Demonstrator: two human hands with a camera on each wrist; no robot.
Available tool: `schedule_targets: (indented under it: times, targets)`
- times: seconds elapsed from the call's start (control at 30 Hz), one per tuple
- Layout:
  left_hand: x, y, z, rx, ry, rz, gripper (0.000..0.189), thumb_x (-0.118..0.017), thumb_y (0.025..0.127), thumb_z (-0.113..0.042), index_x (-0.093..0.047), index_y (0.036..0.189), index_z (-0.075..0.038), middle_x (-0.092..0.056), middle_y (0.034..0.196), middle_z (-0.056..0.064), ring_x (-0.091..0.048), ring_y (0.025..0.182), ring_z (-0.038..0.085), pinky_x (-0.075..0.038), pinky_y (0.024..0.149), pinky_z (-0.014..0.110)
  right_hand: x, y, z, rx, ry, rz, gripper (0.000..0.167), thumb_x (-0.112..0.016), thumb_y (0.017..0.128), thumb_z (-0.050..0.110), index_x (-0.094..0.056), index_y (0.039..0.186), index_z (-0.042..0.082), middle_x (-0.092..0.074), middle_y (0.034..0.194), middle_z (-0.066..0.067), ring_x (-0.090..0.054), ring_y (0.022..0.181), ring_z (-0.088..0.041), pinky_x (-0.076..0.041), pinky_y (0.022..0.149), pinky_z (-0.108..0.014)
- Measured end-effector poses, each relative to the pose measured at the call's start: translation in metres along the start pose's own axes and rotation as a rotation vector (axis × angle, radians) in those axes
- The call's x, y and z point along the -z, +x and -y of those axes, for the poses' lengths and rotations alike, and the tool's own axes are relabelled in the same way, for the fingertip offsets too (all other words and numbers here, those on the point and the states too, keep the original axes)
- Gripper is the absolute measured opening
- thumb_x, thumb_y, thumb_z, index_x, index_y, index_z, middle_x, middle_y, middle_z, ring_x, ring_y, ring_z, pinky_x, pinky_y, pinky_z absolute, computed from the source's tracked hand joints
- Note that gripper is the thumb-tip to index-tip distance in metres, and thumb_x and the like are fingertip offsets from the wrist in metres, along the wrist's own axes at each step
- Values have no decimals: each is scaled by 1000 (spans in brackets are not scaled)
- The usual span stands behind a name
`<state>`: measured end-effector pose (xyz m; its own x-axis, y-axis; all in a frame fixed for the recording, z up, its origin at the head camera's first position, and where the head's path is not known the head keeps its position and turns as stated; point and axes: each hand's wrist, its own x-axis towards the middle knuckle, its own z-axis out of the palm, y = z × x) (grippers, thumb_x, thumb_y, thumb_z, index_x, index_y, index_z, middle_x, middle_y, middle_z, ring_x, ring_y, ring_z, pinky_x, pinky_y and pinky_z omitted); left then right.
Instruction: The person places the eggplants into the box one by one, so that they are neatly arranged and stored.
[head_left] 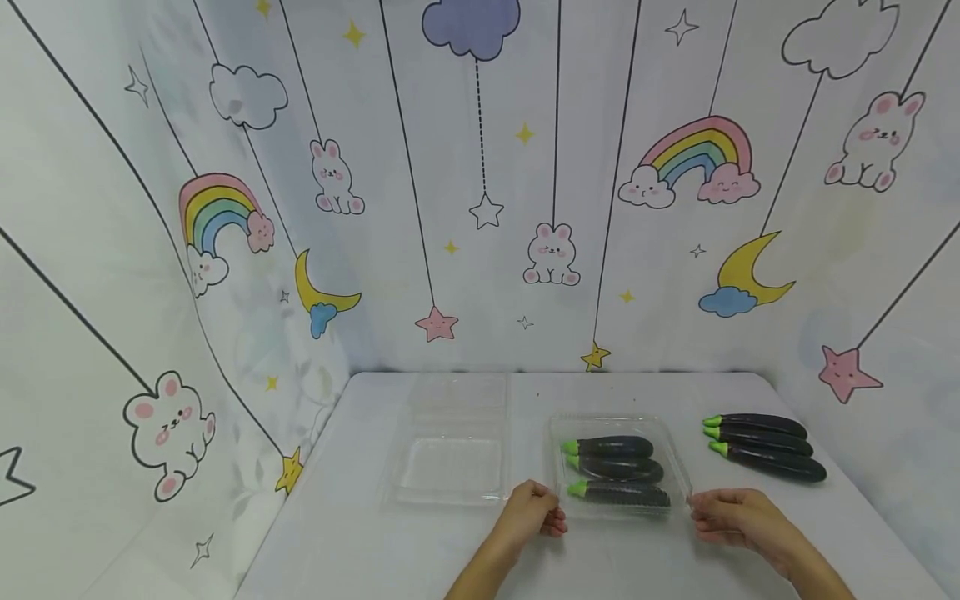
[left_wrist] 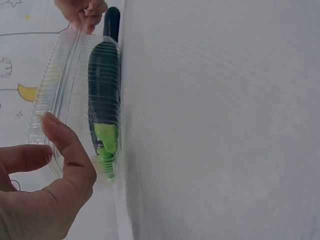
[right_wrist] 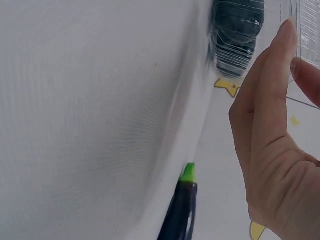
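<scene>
A clear plastic clamshell box [head_left: 555, 433], its lid down, sits in front of me with three dark eggplants [head_left: 618, 469] with green stem ends inside. At its near left corner my left hand [head_left: 528, 512] pinches the rim between thumb and fingers. My right hand [head_left: 738, 518] grips the rim at the near right corner the same way. From the left wrist, the ribbed lid shows above the rim and an eggplant [left_wrist: 104, 82] below it. In the right wrist view, the thumb and fingers of the right hand [right_wrist: 277, 120] meet at the rim.
Left of the box, a second clear clamshell [head_left: 450, 471] lies open on the white table [head_left: 315, 533]. Three more eggplants [head_left: 768, 440] lie side by side near the table's right edge. Behind stands a white curtain [head_left: 480, 283] printed with rabbits, stars and rainbows.
</scene>
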<state>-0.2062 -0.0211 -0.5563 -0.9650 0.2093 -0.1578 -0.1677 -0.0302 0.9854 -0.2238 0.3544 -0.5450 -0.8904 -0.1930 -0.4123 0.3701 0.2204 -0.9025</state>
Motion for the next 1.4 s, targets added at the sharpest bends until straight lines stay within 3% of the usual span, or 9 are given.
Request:
schedule_targets:
  times: [0.27, 0.7, 0.93, 1.13, 1.4]
  targets:
    - [-2, 1, -1, 53, -53, -8, 6, -57, 100, -3, -55, 103, 2, -71, 82, 13, -68, 65, 14, -65, 64, 29, 0, -2, -6, -1, 158, 60, 27, -66, 102, 12, -71, 115, -11, -77, 103, -15, -76, 94, -21, -64, 90, -40]
    - [0, 1, -2, 58, -81, 27, 4, -54, 100, 0, -53, 101, 3, -70, 81, 12, -69, 64, 13, -62, 62, 24, 1, -2, -11, 15, 222, 94, 18, -65, 101, 5, -74, 110, -7, -78, 101, -14, -77, 93, -19, -64, 90, -38]
    - [0, 4, 2, 69, -94, 29, 3, -57, 98, 1, -55, 96, 1, -71, 77, 11, -68, 61, 12, -60, 58, 21, 1, -5, -12, 46, 212, 69, 15, -68, 99, 5, -75, 108, -5, -78, 100, -13, -77, 93, -19, -64, 88, -37]
    - [-4, 6, 1, 56, -115, -3, 6, -57, 97, 0, -55, 101, 4, -70, 77, 12, -68, 61, 14, -63, 60, 25, -1, -2, -11, 26, 235, -3, 22, -70, 100, 11, -74, 111, -7, -78, 104, -15, -77, 96, -21, -63, 91, -40]
    - [-4, 11, 2, 31, -144, -4, 8, -59, 99, -1, -56, 104, 4, -71, 81, 14, -70, 65, 16, -65, 66, 31, -2, 1, -11, 20, 281, -5, 27, -67, 103, 14, -69, 117, -9, -77, 108, -16, -76, 99, -24, -61, 95, -42]
